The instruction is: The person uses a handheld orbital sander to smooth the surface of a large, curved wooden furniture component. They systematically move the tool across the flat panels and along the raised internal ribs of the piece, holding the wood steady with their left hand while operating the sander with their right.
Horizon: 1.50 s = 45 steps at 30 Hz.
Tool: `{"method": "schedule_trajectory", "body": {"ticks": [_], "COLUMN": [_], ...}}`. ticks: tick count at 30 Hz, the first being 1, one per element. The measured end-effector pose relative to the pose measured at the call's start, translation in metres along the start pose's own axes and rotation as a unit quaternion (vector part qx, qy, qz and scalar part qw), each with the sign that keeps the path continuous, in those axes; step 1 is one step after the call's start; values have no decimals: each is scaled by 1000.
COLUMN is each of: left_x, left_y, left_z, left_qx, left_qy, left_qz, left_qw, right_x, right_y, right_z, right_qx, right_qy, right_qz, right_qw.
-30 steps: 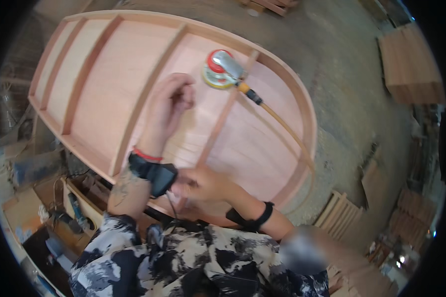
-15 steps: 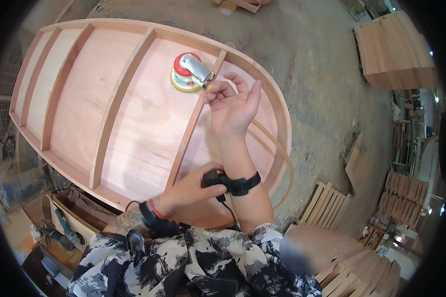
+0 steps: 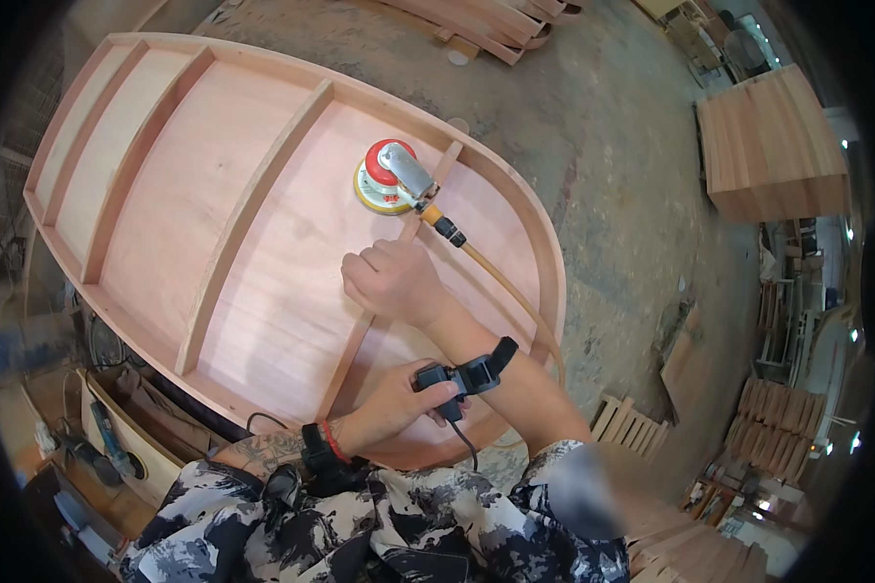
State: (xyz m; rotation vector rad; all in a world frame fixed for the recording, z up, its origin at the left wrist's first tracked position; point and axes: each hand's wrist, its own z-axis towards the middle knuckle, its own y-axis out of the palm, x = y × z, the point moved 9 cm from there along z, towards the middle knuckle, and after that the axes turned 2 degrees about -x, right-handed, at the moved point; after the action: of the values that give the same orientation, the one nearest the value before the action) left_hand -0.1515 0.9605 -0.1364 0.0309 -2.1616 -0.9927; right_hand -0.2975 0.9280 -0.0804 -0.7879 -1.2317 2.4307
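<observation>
My left hand (image 3: 396, 400) is closed around a small black box-shaped device (image 3: 439, 386), which is joined to a black wrist strap (image 3: 484, 373) on my right forearm. A cable hangs down from the device. Over a crossbar of the large wooden frame panel (image 3: 323, 89), my right hand (image 3: 395, 280) is curled into a fist, back upward, with nothing seen in it. Just beyond that fist, an air-powered disc sander (image 3: 393, 177) with a red and silver body rests on the panel, touched by neither hand. Its amber hose (image 3: 504, 284) crosses the rounded end.
Lower left is a wooden box (image 3: 156, 413) beside a teal and black power tool (image 3: 113, 442). Slatted wood pieces (image 3: 630, 426) stand on the floor to the right. A big wooden block (image 3: 774, 146) is at far right, with boards (image 3: 467, 24) at the top.
My right hand has turned over from palm up with spread fingers to a fist, and moved nearer and left, away from the sander. My left hand stays on the black device. The view has shifted.
</observation>
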Motion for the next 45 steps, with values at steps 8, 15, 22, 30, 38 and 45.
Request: {"method": "schedule_trajectory", "body": {"ticks": [8, 15, 22, 30, 38, 45], "left_x": [-2, 26, 172, 194, 213, 209], "left_y": [-3, -39, -240, -302, -310, -313], "left_z": [12, -2, -93, -72, -54, -40], "left_qx": [-27, -6, 418, 503, 469, 451], "left_qy": [72, 68, 288, 82, 66, 95], "left_qz": [-17, 235, 317, 594, 689, 681], "left_qw": [997, 970, 801, 622, 549, 569], "right_x": [91, 119, 120, 149, 147, 224], "right_y": [14, -11, -23, 41, 9, -93], "right_z": [-26, -39, -10, 48, 89, 10], "right_qx": [146, 183, 24, -224, -183, -137], "right_qy": [487, 452, 265, 336, 288, 341], "right_qz": [551, 388, 42, -87, 26, -105], "right_qw": [662, 782, 963, 911, 940, 924]}}
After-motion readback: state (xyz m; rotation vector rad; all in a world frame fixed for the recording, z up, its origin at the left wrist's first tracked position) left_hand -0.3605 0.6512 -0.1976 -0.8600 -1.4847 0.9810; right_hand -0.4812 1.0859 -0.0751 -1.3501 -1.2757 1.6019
